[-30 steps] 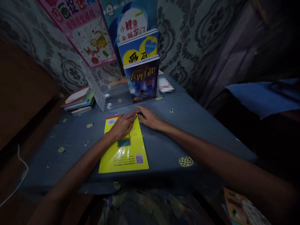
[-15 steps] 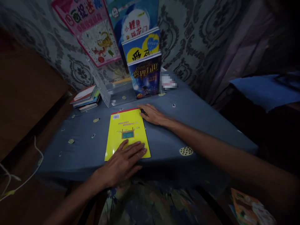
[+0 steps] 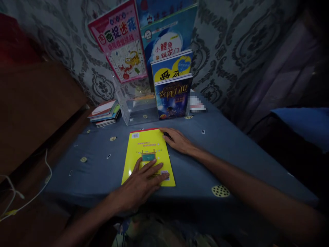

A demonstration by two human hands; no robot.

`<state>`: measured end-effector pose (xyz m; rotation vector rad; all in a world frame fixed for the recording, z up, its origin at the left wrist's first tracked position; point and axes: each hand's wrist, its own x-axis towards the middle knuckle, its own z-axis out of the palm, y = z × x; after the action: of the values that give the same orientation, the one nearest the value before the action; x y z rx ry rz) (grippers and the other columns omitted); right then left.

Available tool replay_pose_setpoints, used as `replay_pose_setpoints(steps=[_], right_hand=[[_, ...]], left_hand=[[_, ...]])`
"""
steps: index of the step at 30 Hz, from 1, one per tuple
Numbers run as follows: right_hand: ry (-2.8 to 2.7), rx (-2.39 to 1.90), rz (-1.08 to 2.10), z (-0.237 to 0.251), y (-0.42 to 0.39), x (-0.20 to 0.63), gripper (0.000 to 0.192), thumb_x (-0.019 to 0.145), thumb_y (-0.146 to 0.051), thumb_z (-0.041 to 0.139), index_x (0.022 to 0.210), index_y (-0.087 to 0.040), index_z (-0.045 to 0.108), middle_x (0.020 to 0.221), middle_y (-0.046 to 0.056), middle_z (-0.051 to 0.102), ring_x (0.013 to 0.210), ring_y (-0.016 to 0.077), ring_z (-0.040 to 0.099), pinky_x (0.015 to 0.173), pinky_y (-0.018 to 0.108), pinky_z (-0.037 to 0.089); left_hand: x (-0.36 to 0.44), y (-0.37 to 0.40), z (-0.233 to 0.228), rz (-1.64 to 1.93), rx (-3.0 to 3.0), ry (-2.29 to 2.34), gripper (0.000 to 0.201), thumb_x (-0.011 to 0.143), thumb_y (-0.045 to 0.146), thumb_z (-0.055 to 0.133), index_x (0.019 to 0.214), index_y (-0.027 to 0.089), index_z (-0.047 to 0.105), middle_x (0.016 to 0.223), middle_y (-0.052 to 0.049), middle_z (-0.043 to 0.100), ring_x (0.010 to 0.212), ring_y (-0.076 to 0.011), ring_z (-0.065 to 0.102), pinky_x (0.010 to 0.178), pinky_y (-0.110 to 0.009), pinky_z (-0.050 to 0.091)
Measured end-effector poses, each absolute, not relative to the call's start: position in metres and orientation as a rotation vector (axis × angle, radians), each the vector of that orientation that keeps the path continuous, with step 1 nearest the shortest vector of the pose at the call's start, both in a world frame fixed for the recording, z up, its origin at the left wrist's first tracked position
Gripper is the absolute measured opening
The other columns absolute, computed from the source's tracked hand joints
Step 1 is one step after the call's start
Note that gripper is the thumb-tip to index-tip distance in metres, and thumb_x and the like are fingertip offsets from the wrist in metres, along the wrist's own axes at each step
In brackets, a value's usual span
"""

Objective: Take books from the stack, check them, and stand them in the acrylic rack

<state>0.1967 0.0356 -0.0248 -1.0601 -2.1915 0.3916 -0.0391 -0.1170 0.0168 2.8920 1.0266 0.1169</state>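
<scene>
A yellow book with a red edge along its top lies flat on the table, its barcode and a small green blackboard picture facing up. My left hand rests on its lower half, palm down with fingers spread, covering part of the cover. At the book's upper right corner is my right hand. Its fingertips touch the corner, and the thumb sits apart from the index finger by the right edge.
Behind the yellow book stands a clear acrylic stand near several upright books, including a dark blue book and a pink book. A stack of thin books lies at left on the cloth-covered table. White cables hang at far left.
The view has shifted, so everything sits lower and further right. My left hand's fingers are more spread, and a printed code square now shows beneath them. My right hand stays at the corner.
</scene>
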Motion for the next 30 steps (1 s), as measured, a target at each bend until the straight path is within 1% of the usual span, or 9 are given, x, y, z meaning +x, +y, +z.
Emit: replay_pose_setpoints(steps=[4, 10, 14, 18, 19, 22, 23, 26, 30], right_hand=[[-2.197, -1.058, 0.373, -0.031, 0.039, 0.198, 0.044, 0.097, -0.026, 0.044, 0.138, -0.02, 0.057, 0.125, 0.012, 0.07, 0.116, 0.0285, 0.065, 0.102, 0.05, 0.051], [-2.201, -1.084, 0.384, -0.03, 0.038, 0.197, 0.044, 0.097, -0.029, 0.043, 0.136, -0.014, 0.058, 0.131, 0.017, 0.068, 0.121, 0.0297, 0.064, 0.104, 0.052, 0.05], [-2.245, -1.07, 0.375, -0.029, 0.035, 0.197, 0.044, 0.096, -0.029, 0.044, 0.135, -0.016, 0.059, 0.131, 0.016, 0.068, 0.122, 0.031, 0.063, 0.104, 0.054, 0.05], [-2.273, -1.046, 0.322, -0.031, 0.033, 0.198, 0.041, 0.097, -0.031, 0.046, 0.133, -0.02, 0.062, 0.134, 0.014, 0.067, 0.126, 0.0318, 0.06, 0.106, 0.056, 0.048], [-2.282, -1.039, 0.309, -0.031, 0.032, 0.199, 0.041, 0.097, -0.033, 0.046, 0.132, -0.02, 0.062, 0.136, 0.014, 0.066, 0.128, 0.0318, 0.059, 0.106, 0.056, 0.048], [-2.322, -1.04, 0.264, -0.03, 0.03, 0.198, 0.042, 0.098, -0.037, 0.046, 0.132, -0.019, 0.063, 0.138, 0.016, 0.064, 0.131, 0.0322, 0.056, 0.106, 0.056, 0.047], [-2.341, -1.047, 0.243, -0.029, 0.029, 0.197, 0.043, 0.098, -0.038, 0.046, 0.132, -0.018, 0.063, 0.139, 0.016, 0.063, 0.132, 0.0324, 0.056, 0.106, 0.056, 0.046], [-2.4, -1.081, 0.156, -0.026, 0.024, 0.194, 0.045, 0.099, -0.04, 0.046, 0.134, -0.017, 0.063, 0.14, 0.018, 0.062, 0.132, 0.0331, 0.055, 0.105, 0.055, 0.046], [-2.444, -1.121, 0.064, -0.025, 0.02, 0.19, 0.046, 0.101, -0.039, 0.041, 0.134, -0.015, 0.062, 0.14, 0.018, 0.062, 0.132, 0.0333, 0.054, 0.104, 0.054, 0.045]], left_hand=[[-0.038, -0.092, 0.01, 0.135, 2.95, 1.017, 0.043, 0.107, 0.029, 0.038, 0.15, 0.03, 0.044, 0.155, -0.008, 0.049, 0.15, -0.0264, 0.036, 0.123, -0.061, 0.021], [-0.035, -0.058, 0.012, 0.133, 2.974, 1.001, 0.041, 0.107, 0.033, 0.035, 0.147, 0.03, 0.048, 0.154, -0.008, 0.051, 0.148, -0.0272, 0.038, 0.121, -0.061, 0.024], [-0.039, -0.052, 0.016, 0.144, 2.915, 0.956, 0.043, 0.107, 0.039, 0.037, 0.147, 0.028, 0.047, 0.154, -0.008, 0.05, 0.149, -0.0257, 0.037, 0.123, -0.06, 0.022], [-0.063, -0.021, 0.014, 0.197, 2.796, 1.089, 0.045, 0.107, 0.039, 0.034, 0.148, 0.027, 0.045, 0.155, -0.008, 0.049, 0.146, -0.0219, 0.042, 0.121, -0.05, 0.031], [-0.073, -0.008, 0.013, 0.217, 2.772, 1.166, 0.044, 0.107, 0.037, 0.034, 0.148, 0.025, 0.047, 0.154, -0.009, 0.05, 0.145, -0.0227, 0.044, 0.119, -0.05, 0.034], [-0.106, 0.036, 0.007, 0.333, 2.709, 1.448, 0.046, 0.104, 0.032, 0.035, 0.143, 0.015, 0.053, 0.151, -0.017, 0.052, 0.139, -0.03, 0.05, 0.114, -0.053, 0.041], [-0.116, 0.049, 0.005, 0.38, 2.678, 1.493, 0.046, 0.103, 0.032, 0.036, 0.141, 0.012, 0.055, 0.148, -0.019, 0.054, 0.136, -0.0306, 0.053, 0.113, -0.052, 0.043], [-0.138, 0.072, -0.002, 0.509, 2.644, 1.454, 0.046, 0.103, 0.037, 0.038, 0.135, 0.013, 0.061, 0.142, -0.016, 0.061, 0.13, -0.0292, 0.059, 0.111, -0.048, 0.047], [-0.149, 0.067, -0.007, 0.601, 2.654, 1.349, 0.048, 0.103, 0.044, 0.039, 0.132, 0.015, 0.065, 0.139, -0.014, 0.064, 0.128, -0.0281, 0.061, 0.11, -0.046, 0.049]])
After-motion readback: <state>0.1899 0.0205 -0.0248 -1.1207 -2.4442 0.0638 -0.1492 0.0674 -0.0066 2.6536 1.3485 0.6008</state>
